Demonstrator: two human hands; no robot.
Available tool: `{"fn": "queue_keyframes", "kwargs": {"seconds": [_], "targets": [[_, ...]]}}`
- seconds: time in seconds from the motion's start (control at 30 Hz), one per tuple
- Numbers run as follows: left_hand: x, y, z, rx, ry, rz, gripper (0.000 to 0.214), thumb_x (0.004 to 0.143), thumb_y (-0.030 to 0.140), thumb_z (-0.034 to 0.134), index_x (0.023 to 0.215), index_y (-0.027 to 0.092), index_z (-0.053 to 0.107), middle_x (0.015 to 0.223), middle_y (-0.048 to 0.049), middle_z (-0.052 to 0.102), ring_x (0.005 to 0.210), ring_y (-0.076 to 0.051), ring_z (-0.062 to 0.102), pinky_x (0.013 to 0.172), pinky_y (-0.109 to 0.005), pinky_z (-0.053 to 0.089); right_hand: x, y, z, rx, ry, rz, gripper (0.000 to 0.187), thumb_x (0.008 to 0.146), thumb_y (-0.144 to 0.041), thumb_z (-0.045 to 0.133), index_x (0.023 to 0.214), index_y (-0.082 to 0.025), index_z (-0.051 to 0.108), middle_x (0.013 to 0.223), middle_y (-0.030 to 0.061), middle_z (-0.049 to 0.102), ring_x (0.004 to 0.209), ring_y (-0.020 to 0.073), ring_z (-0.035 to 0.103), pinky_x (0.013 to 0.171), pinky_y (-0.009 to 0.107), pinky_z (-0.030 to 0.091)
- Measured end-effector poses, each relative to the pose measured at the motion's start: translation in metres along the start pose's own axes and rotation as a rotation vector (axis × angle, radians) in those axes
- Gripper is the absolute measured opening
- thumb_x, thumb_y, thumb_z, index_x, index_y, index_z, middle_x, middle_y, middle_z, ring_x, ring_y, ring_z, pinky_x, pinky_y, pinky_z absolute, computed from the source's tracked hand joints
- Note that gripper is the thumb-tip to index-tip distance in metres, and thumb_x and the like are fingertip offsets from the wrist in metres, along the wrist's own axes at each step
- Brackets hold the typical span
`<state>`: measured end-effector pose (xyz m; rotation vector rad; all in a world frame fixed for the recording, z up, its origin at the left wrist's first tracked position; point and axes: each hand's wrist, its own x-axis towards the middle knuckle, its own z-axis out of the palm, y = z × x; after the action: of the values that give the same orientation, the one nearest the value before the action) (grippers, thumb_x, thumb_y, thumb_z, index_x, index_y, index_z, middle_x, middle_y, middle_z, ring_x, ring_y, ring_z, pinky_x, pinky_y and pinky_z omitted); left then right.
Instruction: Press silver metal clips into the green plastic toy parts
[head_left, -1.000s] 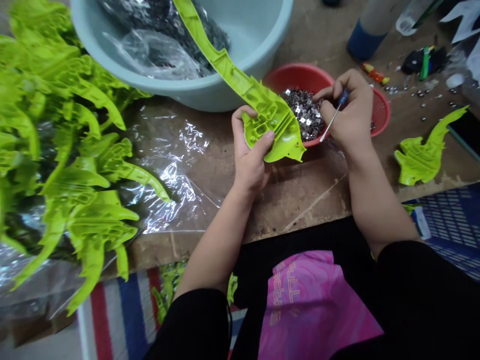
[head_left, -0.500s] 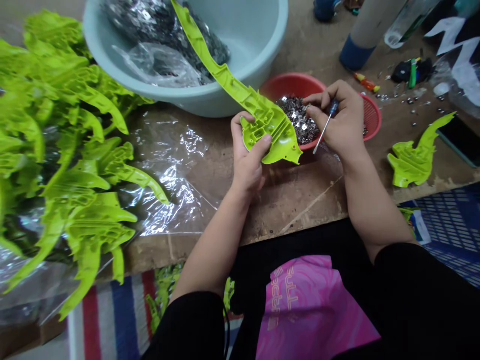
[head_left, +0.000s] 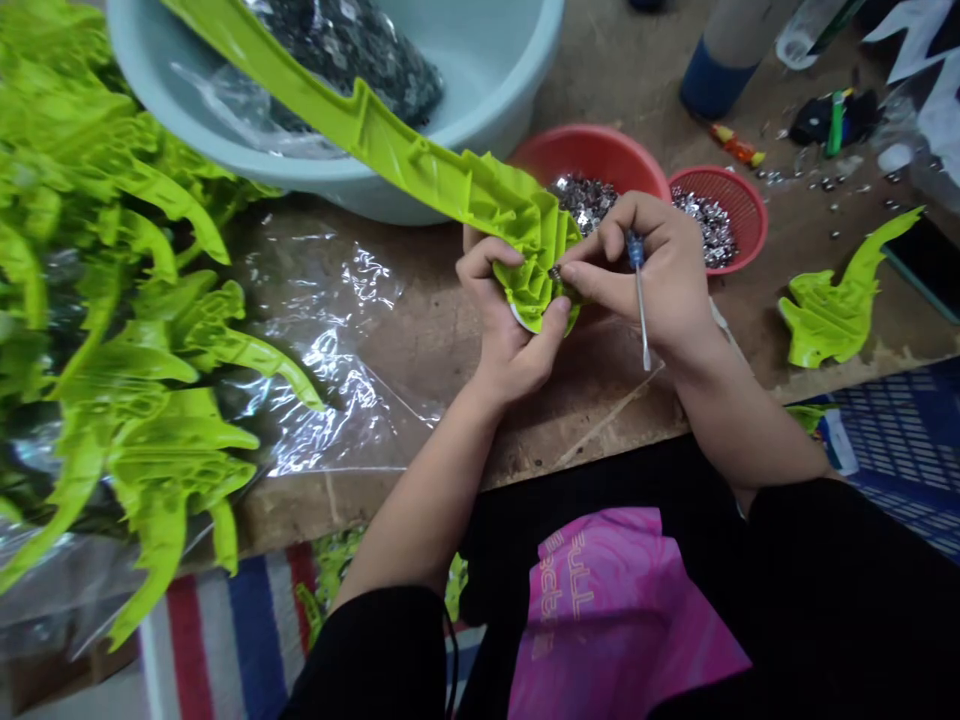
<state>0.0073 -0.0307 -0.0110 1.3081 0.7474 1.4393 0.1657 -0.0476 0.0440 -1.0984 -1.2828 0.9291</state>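
A long lime-green plastic part (head_left: 420, 170) with ribs on its inner face is gripped at its wide end by my left hand (head_left: 514, 320). Its narrow tail slants up and left over the big basin. My right hand (head_left: 652, 270) is at the ribbed end, thumb and forefinger pinching a small metal piece (head_left: 555, 273) against the ribs. A screwdriver (head_left: 640, 300) with a blue handle is also held in the right hand, its blade hanging down. Behind the hands stands a red bowl (head_left: 600, 150) of small metal pieces, with a red mesh basket (head_left: 754, 205) of more beside it.
A pale blue basin (head_left: 517, 110) holds a bag of metal pieces (head_left: 375, 60). Lime-green parts (head_left: 150, 360) are heaped on the left over clear plastic film (head_left: 322, 370). At right lie another green part (head_left: 832, 310), a phone (head_left: 930, 260) and a blue crate (head_left: 900, 450).
My right hand has come from the red bowl to the green part with a small metal piece. My left hand has tilted the part, turning its ribbed end toward the right hand.
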Motion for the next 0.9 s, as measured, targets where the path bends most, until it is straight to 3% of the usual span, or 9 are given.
{"fn": "queue_keyframes", "kwargs": {"seconds": [0.1, 0.17, 0.43, 0.63, 0.83, 0.9], "targets": [[-0.001, 0.006, 0.002, 0.186, -0.040, 0.261, 0.039, 0.089, 0.044, 0.079, 0.114, 0.034, 0.050, 0.123, -0.0057, 0.047, 0.119, -0.024, 0.056, 0.111, -0.052, 0.049, -0.002, 0.000, 0.002, -0.045, 0.023, -0.031, 0.056, 0.079, -0.047, 0.095, 0.076, -0.026, 0.042, 0.082, -0.0028, 0.074, 0.087, 0.0203, 0.078, 0.093, 0.044, 0.070], [-0.002, 0.009, 0.003, 0.235, -0.071, 0.292, 0.034, 0.093, 0.038, 0.074, 0.115, 0.035, 0.048, 0.122, -0.0060, 0.046, 0.118, -0.024, 0.056, 0.109, -0.052, 0.050, -0.002, 0.001, 0.002, -0.074, 0.035, -0.065, 0.057, 0.080, -0.048, 0.094, 0.077, -0.026, 0.041, 0.081, -0.0034, 0.073, 0.088, 0.0200, 0.078, 0.094, 0.044, 0.070], [-0.006, 0.017, 0.004, 0.301, -0.115, 0.265, 0.031, 0.096, 0.036, 0.069, 0.113, 0.035, 0.044, 0.120, -0.0058, 0.040, 0.116, -0.023, 0.050, 0.105, -0.050, 0.047, -0.003, 0.006, 0.000, -0.147, 0.008, -0.160, 0.050, 0.086, -0.046, 0.088, 0.079, -0.025, 0.043, 0.083, -0.0029, 0.073, 0.087, 0.0194, 0.077, 0.088, 0.042, 0.071], [-0.008, 0.012, 0.005, 0.287, -0.097, 0.191, 0.043, 0.091, 0.049, 0.074, 0.114, 0.033, 0.041, 0.121, -0.0074, 0.040, 0.119, -0.027, 0.049, 0.110, -0.053, 0.048, -0.007, 0.004, -0.003, -0.234, 0.031, -0.314, 0.042, 0.089, -0.037, 0.084, 0.077, -0.026, 0.045, 0.079, -0.0039, 0.070, 0.075, 0.0150, 0.072, 0.076, 0.034, 0.067], [-0.011, 0.013, 0.007, 0.371, -0.060, 0.302, 0.031, 0.094, 0.038, 0.071, 0.114, 0.034, 0.047, 0.113, -0.0068, 0.046, 0.116, -0.025, 0.054, 0.106, -0.054, 0.052, -0.014, -0.009, -0.001, -0.379, 0.004, -0.448, 0.022, 0.090, -0.027, 0.077, 0.083, -0.027, 0.057, 0.081, -0.0047, 0.072, 0.073, 0.0152, 0.070, 0.069, 0.033, 0.060], [-0.009, 0.016, 0.007, 0.254, -0.076, 0.188, 0.037, 0.090, 0.044, 0.076, 0.113, 0.036, 0.047, 0.123, -0.0055, 0.045, 0.126, -0.025, 0.053, 0.117, -0.054, 0.048, -0.007, -0.013, -0.012, -0.393, 0.051, -0.442, 0.022, 0.092, -0.028, 0.078, 0.084, -0.028, 0.057, 0.084, -0.0039, 0.073, 0.078, 0.0168, 0.071, 0.076, 0.035, 0.061]]}}
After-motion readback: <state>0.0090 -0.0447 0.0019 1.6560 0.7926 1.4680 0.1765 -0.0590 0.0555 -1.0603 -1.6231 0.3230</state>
